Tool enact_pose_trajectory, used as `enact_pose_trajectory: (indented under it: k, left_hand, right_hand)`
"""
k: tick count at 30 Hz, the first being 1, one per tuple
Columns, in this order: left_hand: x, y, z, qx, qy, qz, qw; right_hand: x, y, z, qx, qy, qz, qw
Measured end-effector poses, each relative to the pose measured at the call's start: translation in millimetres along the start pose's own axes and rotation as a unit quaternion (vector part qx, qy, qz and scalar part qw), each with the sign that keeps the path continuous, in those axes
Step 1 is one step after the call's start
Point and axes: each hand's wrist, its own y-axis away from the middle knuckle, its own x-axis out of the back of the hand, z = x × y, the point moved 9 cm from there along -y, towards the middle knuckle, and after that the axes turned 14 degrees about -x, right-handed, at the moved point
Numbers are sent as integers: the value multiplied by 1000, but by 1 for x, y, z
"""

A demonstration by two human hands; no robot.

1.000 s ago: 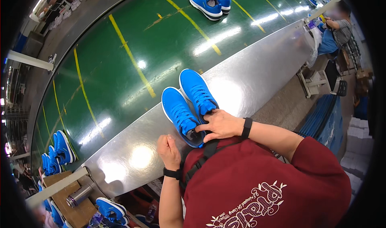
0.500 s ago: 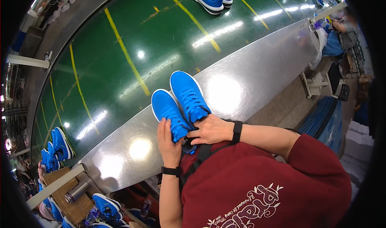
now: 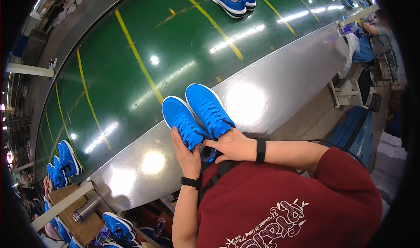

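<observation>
A pair of bright blue lace-up sneakers is held side by side above the metal ledge, toes pointing away from me. My left hand (image 3: 188, 157) grips the left sneaker (image 3: 180, 120), its fingers along the outer side near the heel. Around the heel opening of the right sneaker (image 3: 207, 107) my right hand (image 3: 236, 145) is closed, its thumb reaching toward the left shoe's heel. The undersides of both shoes and some of my fingers are hidden. I wear a black band on each wrist.
Beyond the steel ledge (image 3: 280, 71) runs a green conveyor belt (image 3: 109, 69) with yellow lines. Another blue pair (image 3: 228, 3) rides at its far side, more shoes (image 3: 68, 158) at left. A metal flask (image 3: 86, 209) lies on cardboard at lower left. A person (image 3: 379, 31) is at far right.
The right sneaker has come slightly toward me, so the toes sit more level. Both hands shifted a little rightward and nearer. Shoes on the belt moved slightly right.
</observation>
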Motion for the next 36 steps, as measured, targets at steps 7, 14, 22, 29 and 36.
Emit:
enact_pose_trajectory:
  k: [7,14,22,29,36]
  left_hand:
    - [9,-9,21,-76,-42,55,995]
    - [-2,-17,40,-208,-132,-36,968]
    - [21,-7,31,-119,-12,171,978]
    - [12,-19,55,-201,-106,5,974]
    - [17,-16,49,-162,-52,33,985]
  right_hand:
    - [0,-10,2,-65,8,-6,998]
    - [-8,-10,4,-43,-11,-39,998]
    - [2,-10,2,-24,-31,-20,999]
    - [2,-10,2,-11,-21,-12,1000]
    - [7,-9,3,-28,-30,-1,999]
